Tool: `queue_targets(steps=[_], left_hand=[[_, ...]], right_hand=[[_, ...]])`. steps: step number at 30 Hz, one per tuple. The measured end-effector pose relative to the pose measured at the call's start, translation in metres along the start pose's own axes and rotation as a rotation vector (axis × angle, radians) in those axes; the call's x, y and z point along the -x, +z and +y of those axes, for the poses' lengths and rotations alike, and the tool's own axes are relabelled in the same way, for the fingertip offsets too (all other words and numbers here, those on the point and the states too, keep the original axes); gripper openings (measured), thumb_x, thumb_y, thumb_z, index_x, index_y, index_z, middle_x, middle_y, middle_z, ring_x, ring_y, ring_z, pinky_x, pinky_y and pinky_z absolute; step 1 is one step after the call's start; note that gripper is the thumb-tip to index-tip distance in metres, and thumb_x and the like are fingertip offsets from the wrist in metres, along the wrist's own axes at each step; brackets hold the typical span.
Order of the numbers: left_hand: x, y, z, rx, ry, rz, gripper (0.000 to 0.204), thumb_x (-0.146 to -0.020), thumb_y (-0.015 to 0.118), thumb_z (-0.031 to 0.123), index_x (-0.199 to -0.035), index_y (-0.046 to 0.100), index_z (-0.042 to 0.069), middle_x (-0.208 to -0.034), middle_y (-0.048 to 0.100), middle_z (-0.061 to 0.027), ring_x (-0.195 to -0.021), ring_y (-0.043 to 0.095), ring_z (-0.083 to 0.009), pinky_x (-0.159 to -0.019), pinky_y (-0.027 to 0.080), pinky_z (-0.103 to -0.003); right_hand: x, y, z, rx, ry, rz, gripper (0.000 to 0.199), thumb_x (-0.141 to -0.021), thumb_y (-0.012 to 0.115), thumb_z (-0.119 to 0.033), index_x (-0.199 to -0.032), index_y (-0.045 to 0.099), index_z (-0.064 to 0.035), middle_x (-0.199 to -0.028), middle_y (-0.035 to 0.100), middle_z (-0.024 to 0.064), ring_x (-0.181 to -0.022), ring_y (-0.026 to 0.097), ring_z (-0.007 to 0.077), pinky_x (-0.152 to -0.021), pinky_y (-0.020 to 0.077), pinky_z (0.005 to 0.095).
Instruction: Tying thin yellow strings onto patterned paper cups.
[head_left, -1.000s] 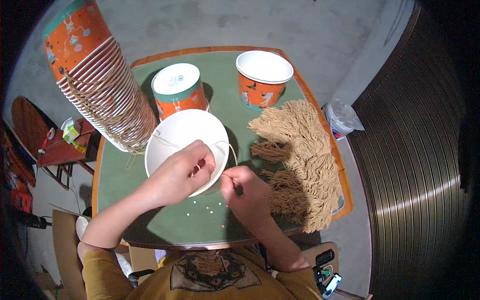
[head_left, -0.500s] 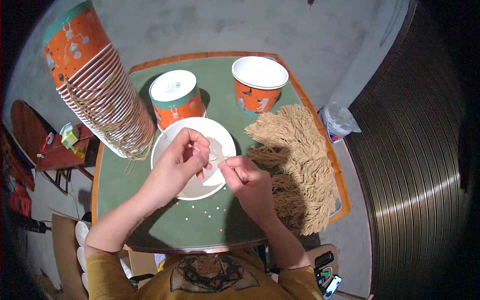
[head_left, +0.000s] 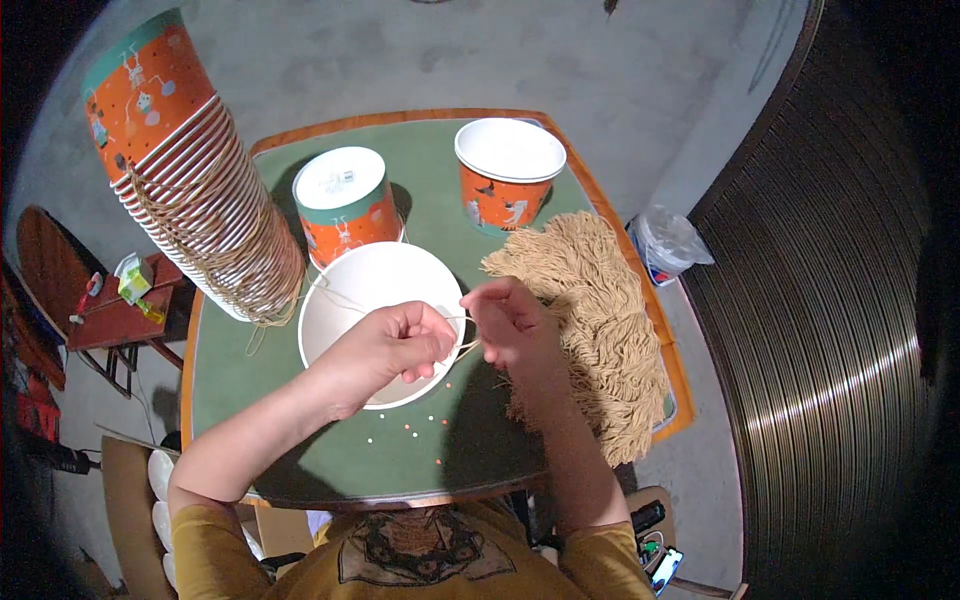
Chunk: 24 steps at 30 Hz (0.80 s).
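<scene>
Green tabletop (head_left: 330, 450): left hand (head_left: 385, 350) and right hand (head_left: 510, 325), now raised over the white cup (head_left: 350, 290), each pinch the tan string (head_left: 462, 345) taut.

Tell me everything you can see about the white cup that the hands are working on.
The white cup is a paper bucket, seen from above so its plain white inside faces the camera; its outer side is hidden. It sits on the green table, between the tall cup stack and the string pile. The left hand rests over its near rim. A thin tan string crosses its opening and runs to the right hand.
</scene>
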<state>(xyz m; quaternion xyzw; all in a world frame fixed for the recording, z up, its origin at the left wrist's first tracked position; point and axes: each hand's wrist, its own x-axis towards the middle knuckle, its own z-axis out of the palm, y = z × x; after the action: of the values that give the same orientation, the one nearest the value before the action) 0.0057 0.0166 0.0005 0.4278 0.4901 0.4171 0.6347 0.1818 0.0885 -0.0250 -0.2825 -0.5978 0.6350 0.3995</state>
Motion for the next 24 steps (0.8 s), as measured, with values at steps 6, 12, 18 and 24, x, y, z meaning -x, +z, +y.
queue_targets(steps=[6, 12, 18, 24], left_hand=[[-0.001, 0.008, 0.001, -0.065, 0.061, 0.083, 0.014, -0.092, 0.057, 0.013, -0.100, 0.056, 0.001, -0.085, 0.057, 0.0001, -0.070, 0.050, -0.0057, -0.064, 0.043, -0.021], [-0.003, 0.011, 0.004, -0.194, 0.050, 0.056, 0.013, -0.093, 0.056, 0.014, -0.100, 0.056, 0.003, -0.082, 0.055, 0.0016, -0.069, 0.049, -0.0049, -0.064, 0.042, -0.020], [-0.007, 0.013, 0.003, -0.273, 0.058, -0.007, 0.015, -0.094, 0.056, 0.019, -0.097, 0.059, 0.005, -0.080, 0.055, 0.0034, -0.068, 0.047, -0.0043, -0.063, 0.041, -0.019], [-0.006, 0.012, 0.005, -0.156, 0.040, -0.098, 0.017, -0.093, 0.058, 0.021, -0.098, 0.061, 0.005, -0.077, 0.054, 0.0056, -0.066, 0.046, -0.0025, -0.059, 0.038, -0.017]], right_hand=[[0.002, -0.009, -0.021, 0.224, -0.140, -0.218, 0.011, -0.093, 0.054, -0.014, -0.101, 0.054, -0.0068, -0.073, 0.053, -0.0018, -0.064, 0.046, 0.0045, -0.058, 0.0405, 0.0222], [0.006, -0.008, -0.045, 0.439, -0.142, -0.307, 0.010, -0.087, 0.052, -0.004, -0.096, 0.057, -0.0046, -0.078, 0.052, -0.0048, -0.073, 0.048, 0.0020, -0.065, 0.0409, 0.0194], [-0.020, -0.008, -0.043, 0.280, -0.175, -0.474, 0.008, -0.088, 0.053, -0.005, -0.095, 0.056, -0.0045, -0.073, 0.050, -0.0035, -0.068, 0.047, 0.0033, -0.061, 0.0398, 0.0207], [-0.030, -0.025, -0.006, 0.404, -0.206, -0.347, 0.011, -0.090, 0.052, -0.007, -0.101, 0.051, -0.0045, -0.076, 0.050, -0.0020, -0.069, 0.048, 0.0045, -0.059, 0.0398, 0.0214]])
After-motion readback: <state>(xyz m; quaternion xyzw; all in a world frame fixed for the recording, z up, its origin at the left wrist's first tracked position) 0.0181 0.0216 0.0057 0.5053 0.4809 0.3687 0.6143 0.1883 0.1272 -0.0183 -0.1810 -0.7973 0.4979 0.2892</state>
